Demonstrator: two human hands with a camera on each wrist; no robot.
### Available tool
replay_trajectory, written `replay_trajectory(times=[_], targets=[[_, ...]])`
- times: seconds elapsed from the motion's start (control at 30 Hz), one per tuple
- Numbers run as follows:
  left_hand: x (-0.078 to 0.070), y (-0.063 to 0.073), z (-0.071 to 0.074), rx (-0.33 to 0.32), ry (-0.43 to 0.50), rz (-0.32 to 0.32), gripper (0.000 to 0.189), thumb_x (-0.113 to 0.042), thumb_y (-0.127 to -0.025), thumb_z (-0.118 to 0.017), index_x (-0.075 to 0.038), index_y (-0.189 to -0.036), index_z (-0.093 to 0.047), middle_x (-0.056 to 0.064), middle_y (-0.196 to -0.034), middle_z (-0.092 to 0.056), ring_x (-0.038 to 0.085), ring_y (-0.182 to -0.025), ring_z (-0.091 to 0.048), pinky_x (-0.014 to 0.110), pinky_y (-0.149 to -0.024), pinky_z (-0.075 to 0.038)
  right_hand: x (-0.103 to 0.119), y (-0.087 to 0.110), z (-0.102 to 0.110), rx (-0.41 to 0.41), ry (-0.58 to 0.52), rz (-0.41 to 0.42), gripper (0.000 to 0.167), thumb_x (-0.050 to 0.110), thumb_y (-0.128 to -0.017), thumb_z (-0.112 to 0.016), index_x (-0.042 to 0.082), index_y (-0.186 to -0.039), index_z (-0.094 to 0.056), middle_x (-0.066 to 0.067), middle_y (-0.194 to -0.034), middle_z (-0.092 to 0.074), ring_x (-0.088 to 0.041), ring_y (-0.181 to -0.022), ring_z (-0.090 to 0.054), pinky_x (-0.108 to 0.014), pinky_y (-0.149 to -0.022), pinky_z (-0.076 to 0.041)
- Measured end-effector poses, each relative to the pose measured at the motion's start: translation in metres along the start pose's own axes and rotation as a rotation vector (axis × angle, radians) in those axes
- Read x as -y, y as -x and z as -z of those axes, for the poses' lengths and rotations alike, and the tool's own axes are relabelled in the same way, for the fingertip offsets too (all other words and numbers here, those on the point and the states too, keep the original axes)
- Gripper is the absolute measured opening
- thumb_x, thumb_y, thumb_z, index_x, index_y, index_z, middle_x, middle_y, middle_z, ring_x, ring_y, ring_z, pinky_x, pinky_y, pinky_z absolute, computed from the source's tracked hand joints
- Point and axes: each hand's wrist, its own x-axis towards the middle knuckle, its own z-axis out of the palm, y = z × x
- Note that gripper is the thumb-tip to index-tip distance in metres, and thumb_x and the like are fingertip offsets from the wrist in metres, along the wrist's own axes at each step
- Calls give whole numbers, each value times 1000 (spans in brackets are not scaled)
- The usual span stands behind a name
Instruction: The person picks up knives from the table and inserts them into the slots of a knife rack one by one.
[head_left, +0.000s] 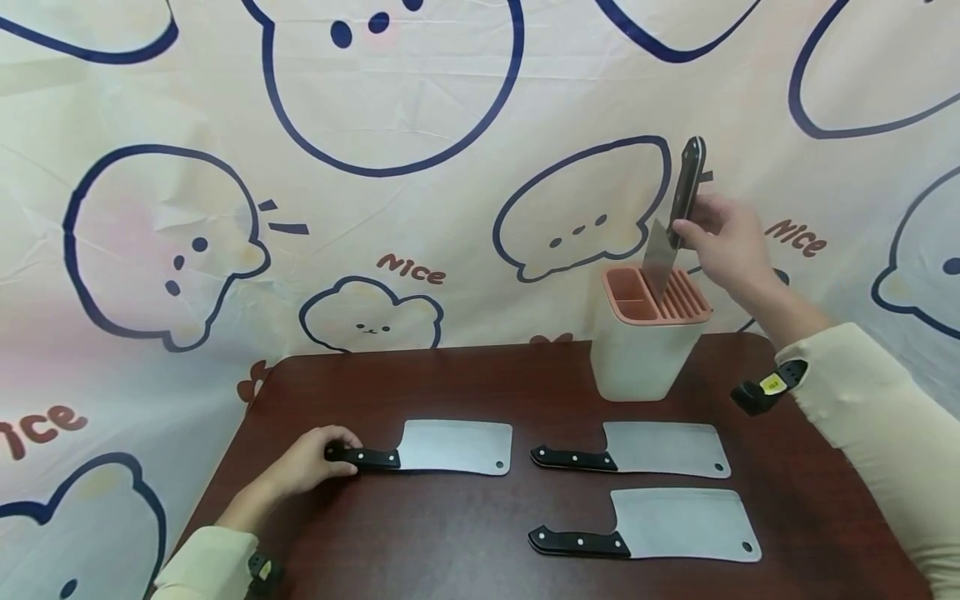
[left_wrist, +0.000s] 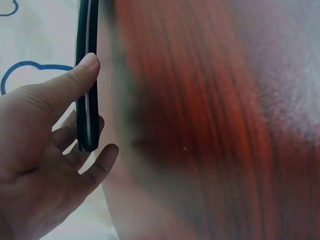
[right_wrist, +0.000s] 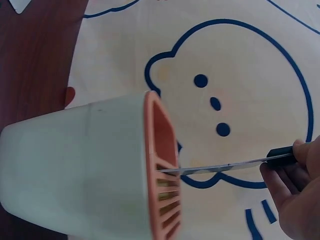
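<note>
My right hand (head_left: pixel 720 237) pinches the black handle of a kitchen knife (head_left: pixel 658 265) near where it meets the blade, handle upward. The blade reaches down into a slot in the orange top of a pale knife holder (head_left: pixel 637 358); its lower part is hidden inside. In the right wrist view, the thin blade (right_wrist: pixel 215 167) enters the slot beside the larger open compartment. Low on the left, my left hand (head_left: pixel 315 458) holds the black handle of a cleaver (head_left: pixel 453 447), blade pointing right. The left wrist view shows the thumb along that handle (left_wrist: pixel 87 117), with fingers behind it.
Two more cleavers lie on the dark wooden table (head_left: pixel 420 533): one upper right (head_left: pixel 667 450), another below it (head_left: pixel 686 525), both with handles to the left. A printed cloth (head_left: pixel 420 217) hangs behind the table, close to the knife holder.
</note>
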Motion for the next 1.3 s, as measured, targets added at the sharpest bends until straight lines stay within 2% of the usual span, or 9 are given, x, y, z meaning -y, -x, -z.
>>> replay_trajectory(times=[0.37, 0.5, 0.67, 0.8, 0.93, 1.1, 1.3], targets=[[-3, 2, 16, -32, 54, -41, 28, -11, -84, -84, -14, -109, -72, 1, -99, -66, 24, -97, -59, 46, -88, -51, -22, 4, -13, 35, 6, 26, 47, 29, -108, -51, 4, -146, -51, -24, -138, -60, -40, -131, -54, -61, -113, -36], [-7, 5, 23, -70, 91, -52, 35, -11, -83, -85, -10, -114, -70, 4, -104, -68, 26, -97, -60, 46, -88, -53, -26, 6, -16, 48, 2, 16, 48, 30, -107, -52, 2, -146, -51, -25, -137, -59, -41, -132, -53, -62, -113, -35], [-12, 7, 32, -130, 122, -36, 41, -10, -83, -85, -8, -120, -68, 6, -105, -69, 26, -98, -62, 46, -89, -55, -31, 9, -19, 57, -3, -6, 48, 32, -107, -52, 2, -145, -51, -25, -140, -57, -43, -134, -50, -66, -113, -31], [-18, 10, 38, -173, 157, -23, 45, -12, -83, -85, -8, -123, -65, 8, -108, -69, 27, -100, -63, 40, -87, -56, -35, 10, -21, 68, -3, -10, 47, 31, -107, -53, 2, -144, -51, -25, -139, -57, -43, -134, -50, -66, -113, -31], [-26, 12, 41, -214, 219, -53, 49, -13, -84, -85, -6, -125, -60, 13, -111, -67, 24, -96, -63, 28, -80, -55, -38, 10, -23, 73, 4, -8, 47, 29, -107, -53, 0, -144, -51, -27, -138, -57, -44, -134, -50, -66, -112, -32], [-33, 12, 43, -238, 355, -106, 51, -7, -86, -82, -1, -127, -51, 17, -113, -65, 16, -93, -67, 23, -81, -56, -40, 12, -27, 79, 2, -23, 50, 30, -106, -55, 0, -146, -49, -26, -138, -57, -44, -133, -50, -65, -113, -32], [-38, 13, 45, -240, 463, -141, 49, -4, -89, -79, 0, -126, -48, 6, -109, -67, 11, -92, -68, 22, -81, -57, -45, 13, -31, 103, -19, -41, 49, 30, -107, -54, 0, -146, -49, -26, -136, -58, -43, -133, -50, -66, -113, -30]])
